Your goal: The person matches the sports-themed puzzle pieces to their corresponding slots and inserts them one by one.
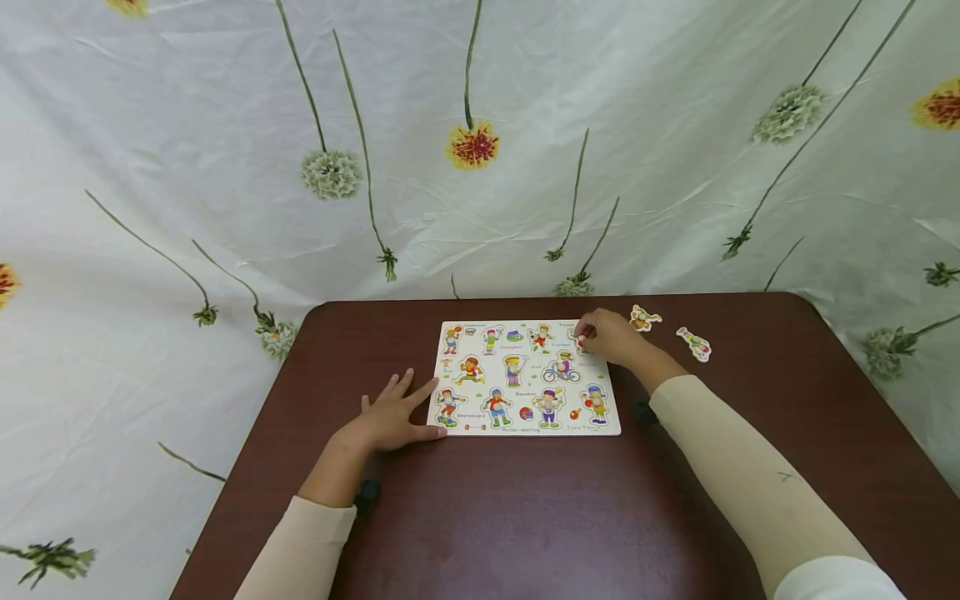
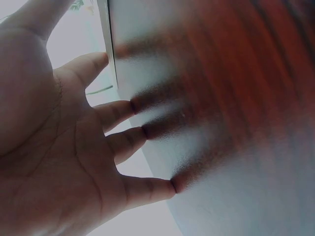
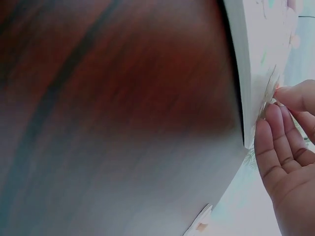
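A white wooden puzzle board [image 1: 592, 367] with pictures of children at sports lies on the dark table. My left hand [image 1: 390, 421] is spread flat at the board's left side, its thumb and index finger touching that edge; the other fingertips rest on the table in the left wrist view. At the board's upper right corner, my right hand [image 1: 611, 337] pinches a small puzzle piece [image 3: 268, 93] between thumb and fingers, against or just over the board. The fingers mostly hide this piece's picture. Figures fill the other places on the board.
Two loose puzzle pieces lie right of the board: one brownish-orange piece [image 1: 643, 318] near the far edge and one green-and-pink piece [image 1: 694, 344] farther right. Behind the brown table [image 1: 525, 517] hangs a white cloth [image 1: 420, 233] printed with flowers.
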The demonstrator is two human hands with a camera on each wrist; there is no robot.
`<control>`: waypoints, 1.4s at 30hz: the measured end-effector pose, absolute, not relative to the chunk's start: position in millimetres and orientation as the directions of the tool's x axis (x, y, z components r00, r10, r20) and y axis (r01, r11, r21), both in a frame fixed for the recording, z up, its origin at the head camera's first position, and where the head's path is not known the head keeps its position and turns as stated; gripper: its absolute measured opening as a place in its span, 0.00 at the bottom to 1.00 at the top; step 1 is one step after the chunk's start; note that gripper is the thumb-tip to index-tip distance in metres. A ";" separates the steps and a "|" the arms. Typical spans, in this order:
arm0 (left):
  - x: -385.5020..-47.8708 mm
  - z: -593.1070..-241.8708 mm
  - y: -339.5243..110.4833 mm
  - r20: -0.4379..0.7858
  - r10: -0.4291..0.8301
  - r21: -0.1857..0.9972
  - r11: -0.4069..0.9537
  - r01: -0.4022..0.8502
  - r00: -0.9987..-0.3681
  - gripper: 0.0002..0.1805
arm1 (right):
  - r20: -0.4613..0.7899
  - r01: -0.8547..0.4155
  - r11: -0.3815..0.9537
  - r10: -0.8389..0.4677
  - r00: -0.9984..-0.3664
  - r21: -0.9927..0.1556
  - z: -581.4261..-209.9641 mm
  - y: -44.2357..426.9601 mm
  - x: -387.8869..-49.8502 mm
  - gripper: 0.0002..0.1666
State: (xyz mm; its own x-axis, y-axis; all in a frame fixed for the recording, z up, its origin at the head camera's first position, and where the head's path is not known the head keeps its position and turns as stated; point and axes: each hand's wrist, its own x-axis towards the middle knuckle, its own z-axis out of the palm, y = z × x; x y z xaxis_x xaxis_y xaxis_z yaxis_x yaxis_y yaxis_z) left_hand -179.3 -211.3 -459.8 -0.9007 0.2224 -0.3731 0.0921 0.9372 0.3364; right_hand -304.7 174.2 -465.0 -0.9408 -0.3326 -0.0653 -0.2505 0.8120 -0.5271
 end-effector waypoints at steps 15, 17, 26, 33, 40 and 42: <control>-180.1 -460.3 -210.0 -0.365 0.222 0.343 0.935 0.091 -0.904 0.51 | -0.091 -0.214 0.832 -0.300 -0.950 -0.511 -468.5 171.6 -309.6 0.07; -179.8 -459.7 -210.1 -0.366 0.222 0.347 0.934 0.089 -0.904 0.51 | -0.090 -0.212 0.831 -0.298 -0.950 -0.514 -469.2 171.5 -309.2 0.07; -178.8 -459.2 -209.3 -0.367 0.224 0.337 0.937 0.095 -0.903 0.51 | -0.086 -0.148 0.797 -0.242 -0.966 -0.586 -472.9 174.4 -303.1 0.10; -178.8 -461.7 -209.7 -0.364 0.226 0.334 0.937 0.100 -0.904 0.51 | -0.078 -0.053 0.669 -0.165 -0.983 -0.742 -474.1 188.4 -296.1 0.17; -179.4 -462.3 -210.7 -0.365 0.226 0.331 0.938 0.101 -0.903 0.51 | -0.043 -0.013 0.551 -0.088 -0.995 -0.835 -472.4 214.2 -289.6 0.21; -179.6 -462.1 -210.9 -0.366 0.225 0.330 0.939 0.100 -0.903 0.52 | -0.050 0.005 0.523 -0.072 -0.996 -0.852 -472.5 222.8 -287.5 0.22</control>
State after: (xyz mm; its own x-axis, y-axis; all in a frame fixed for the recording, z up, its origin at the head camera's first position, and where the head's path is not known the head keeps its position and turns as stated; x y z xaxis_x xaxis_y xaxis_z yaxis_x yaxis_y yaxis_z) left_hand -179.6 -210.9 -462.1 -0.9029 0.2253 -0.3660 0.1004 0.9386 0.3300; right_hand -287.5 222.8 -472.5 -0.9961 -0.0723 -0.0504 0.0051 0.5235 -0.8520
